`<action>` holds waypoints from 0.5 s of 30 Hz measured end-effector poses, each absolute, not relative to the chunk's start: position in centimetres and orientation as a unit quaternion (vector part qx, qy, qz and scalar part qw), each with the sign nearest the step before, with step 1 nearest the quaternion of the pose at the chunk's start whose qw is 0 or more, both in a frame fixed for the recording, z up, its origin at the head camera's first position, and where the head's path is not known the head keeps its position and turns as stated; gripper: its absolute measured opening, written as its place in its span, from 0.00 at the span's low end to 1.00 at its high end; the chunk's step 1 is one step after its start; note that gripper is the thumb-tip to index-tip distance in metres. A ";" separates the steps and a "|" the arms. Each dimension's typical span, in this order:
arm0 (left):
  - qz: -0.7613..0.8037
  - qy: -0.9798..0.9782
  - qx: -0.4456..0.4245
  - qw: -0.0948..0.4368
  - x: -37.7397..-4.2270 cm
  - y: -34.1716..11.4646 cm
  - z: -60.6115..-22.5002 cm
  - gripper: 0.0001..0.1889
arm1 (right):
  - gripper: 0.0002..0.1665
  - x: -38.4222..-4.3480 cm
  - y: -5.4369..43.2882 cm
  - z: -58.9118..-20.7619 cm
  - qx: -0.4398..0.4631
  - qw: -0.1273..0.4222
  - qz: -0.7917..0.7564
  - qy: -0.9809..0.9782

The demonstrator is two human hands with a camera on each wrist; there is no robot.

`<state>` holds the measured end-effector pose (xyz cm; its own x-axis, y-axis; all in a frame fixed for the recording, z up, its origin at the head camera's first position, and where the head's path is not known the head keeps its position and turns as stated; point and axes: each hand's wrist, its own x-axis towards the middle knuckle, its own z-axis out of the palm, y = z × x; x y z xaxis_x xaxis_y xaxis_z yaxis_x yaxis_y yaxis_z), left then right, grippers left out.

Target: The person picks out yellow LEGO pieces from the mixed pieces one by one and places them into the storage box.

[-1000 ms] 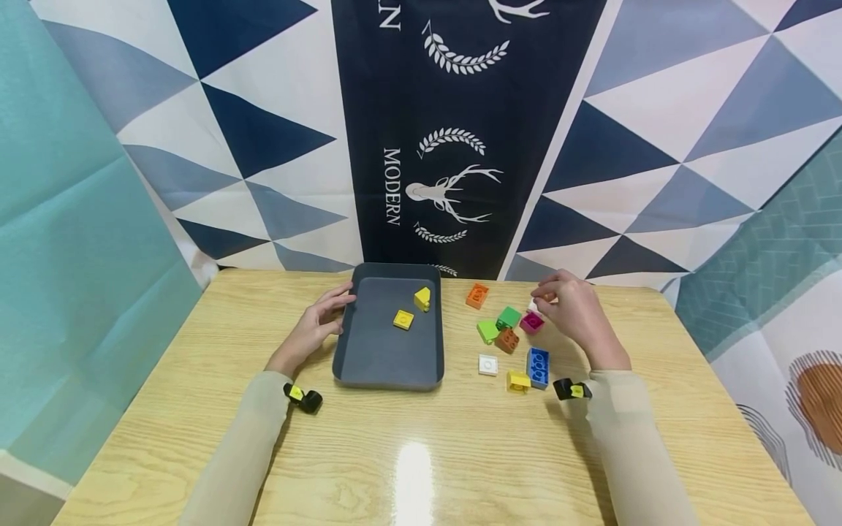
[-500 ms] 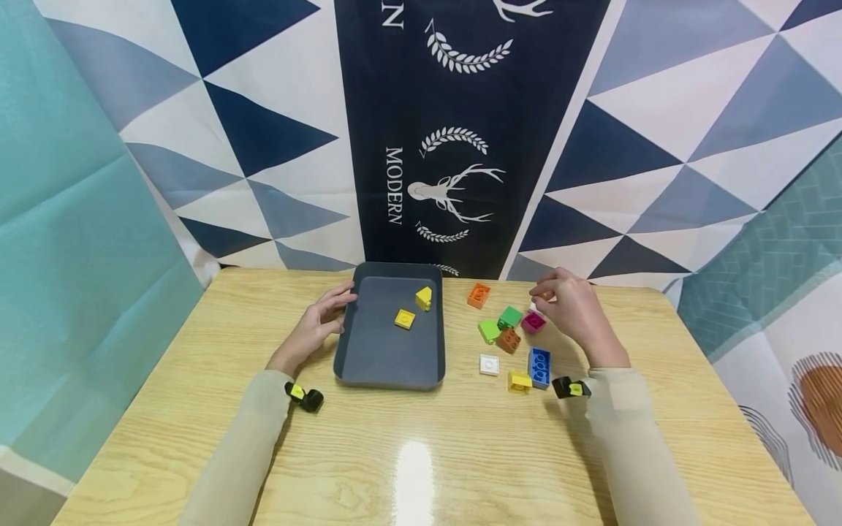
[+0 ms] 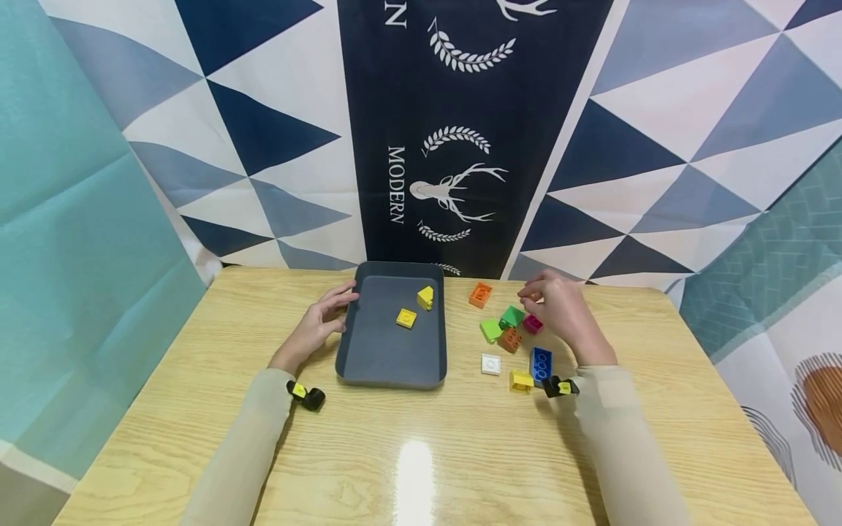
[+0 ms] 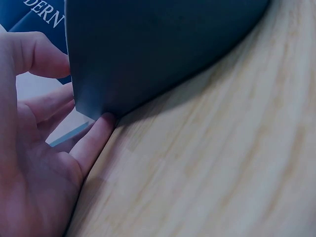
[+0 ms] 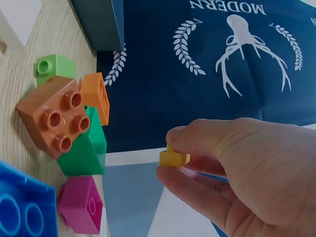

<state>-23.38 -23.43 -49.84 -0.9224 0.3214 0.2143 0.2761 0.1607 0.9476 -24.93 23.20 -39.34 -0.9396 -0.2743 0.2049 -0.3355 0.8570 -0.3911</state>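
Note:
My right hand point(image 3: 559, 310) is raised just above the back right of the table. Its thumb and fingertips pinch a small yellow toy brick point(image 5: 173, 158), plain in the right wrist view but barely visible from the head. Close by the hand lie a magenta brick point(image 3: 532, 324), a green brick point(image 3: 511, 317) and a brown brick point(image 3: 509, 340). My left hand point(image 3: 314, 329) rests at the left side of a dark grey tray point(image 3: 348, 343), fingertips touching its rim and outer wall point(image 4: 163, 49). Inside the tray are a yellow wedge piece point(image 3: 425, 297) and a flat yellow piece point(image 3: 406, 318).
Right of the tray lie an orange brick point(image 3: 480, 294), a light green piece point(image 3: 490, 331), a flat white piece point(image 3: 490, 364), a yellow brick point(image 3: 521, 380) and a blue brick point(image 3: 541, 365). A patterned cloth point(image 3: 434, 146) hangs behind the table.
My right hand has moved slightly left and up, with the yellow brick between its fingertips. A white piece seen under its fingers earlier is now covered in the head view. The left hand stays put.

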 end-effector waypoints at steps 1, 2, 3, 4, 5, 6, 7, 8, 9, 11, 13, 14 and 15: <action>0.617 0.762 0.197 0.017 -23.4 -23.4 -49.8 0.32 | 0.10 -25.0 23.1 -39.4 0.158 0.069 0.216 -0.961; 0.617 0.762 0.198 0.016 -23.4 -23.4 -49.8 0.32 | 0.10 -25.1 22.9 -39.4 0.157 0.067 0.217 -0.961; 0.616 0.762 0.198 0.015 -23.4 -23.4 -49.8 0.32 | 0.10 -25.2 22.8 -39.5 0.157 0.066 0.216 -0.961; 0.616 0.763 0.198 0.015 -23.4 -23.5 -49.8 0.32 | 0.10 -25.3 22.6 -39.6 0.158 0.065 0.216 -0.961; 0.615 0.763 0.199 0.014 -23.4 -23.4 -49.8 0.32 | 0.10 -25.3 22.4 -39.7 0.159 0.064 0.217 -0.961; 0.614 0.764 0.199 0.014 -23.4 -23.4 -49.8 0.33 | 0.10 -25.4 22.3 -39.8 0.161 0.064 0.217 -0.961; 0.614 0.764 0.198 0.015 -23.5 -23.4 -49.8 0.33 | 0.10 -25.5 22.1 -39.9 0.162 0.063 0.218 -0.960; 0.615 0.764 0.197 0.016 -23.5 -23.4 -49.8 0.33 | 0.10 -25.5 21.8 -39.9 0.164 0.063 0.218 -0.960; 0.615 0.764 0.196 0.017 -23.5 -23.4 -49.8 0.33 | 0.10 -25.5 21.6 -40.0 0.167 0.064 0.219 -0.959; 0.616 0.763 0.195 0.019 -23.5 -23.4 -49.8 0.33 | 0.10 -25.6 21.2 -40.1 0.171 0.063 0.219 -0.958; 0.617 0.763 0.193 0.020 -23.5 -23.4 -49.8 0.34 | 0.10 -25.7 20.8 -40.2 0.174 0.061 0.221 -0.958; 0.617 0.763 0.193 0.020 -23.5 -23.4 -49.8 0.34 | 0.10 -25.7 20.6 -40.3 0.174 0.060 0.221 -0.958; 0.616 0.763 0.194 0.020 -23.5 -23.4 -49.8 0.34 | 0.10 -25.7 20.4 -40.3 0.175 0.059 0.221 -0.958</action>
